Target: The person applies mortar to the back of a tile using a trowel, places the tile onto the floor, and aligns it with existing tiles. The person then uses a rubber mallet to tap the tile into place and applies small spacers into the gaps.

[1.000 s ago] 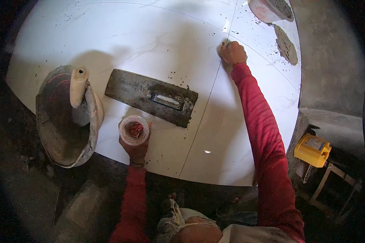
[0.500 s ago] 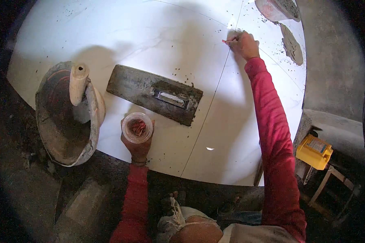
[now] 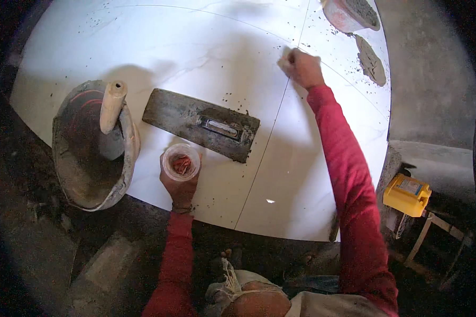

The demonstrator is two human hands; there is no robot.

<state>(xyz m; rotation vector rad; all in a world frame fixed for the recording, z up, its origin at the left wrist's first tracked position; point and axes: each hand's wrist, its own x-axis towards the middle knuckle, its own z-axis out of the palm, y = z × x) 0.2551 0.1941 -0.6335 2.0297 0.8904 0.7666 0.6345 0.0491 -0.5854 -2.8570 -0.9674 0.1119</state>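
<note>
My left hand (image 3: 180, 191) is wrapped round a clear plastic cup (image 3: 167, 168), held upright above the near part of white marbled tiles (image 3: 293, 190). Small red plastic pieces (image 3: 182, 164) lie inside the cup. My right hand (image 3: 304, 68) reaches far out over the tiles, its fingers pinched together at the thin dark joint where the tile edges meet. The fingertips are slightly blurred, and whatever is between them is hidden. Between my hands, nearer the left, a dirty rectangular float (image 3: 166, 112) lies flat on the tile.
At the left stands a cement-crusted bucket (image 3: 127, 174), with a wooden-handled tool (image 3: 113, 105) leaning in it. A bowl of grey mortar (image 3: 349, 15) and a mortar-smeared flat piece (image 3: 371, 61) sit at the far right. A yellow jerrycan (image 3: 406, 196) stands beyond the tiles' right edge.
My right hand has moved a little left and nearer along the joint. The red piece that showed at its fingertips is now out of sight. My left hand still holds the cup.
</note>
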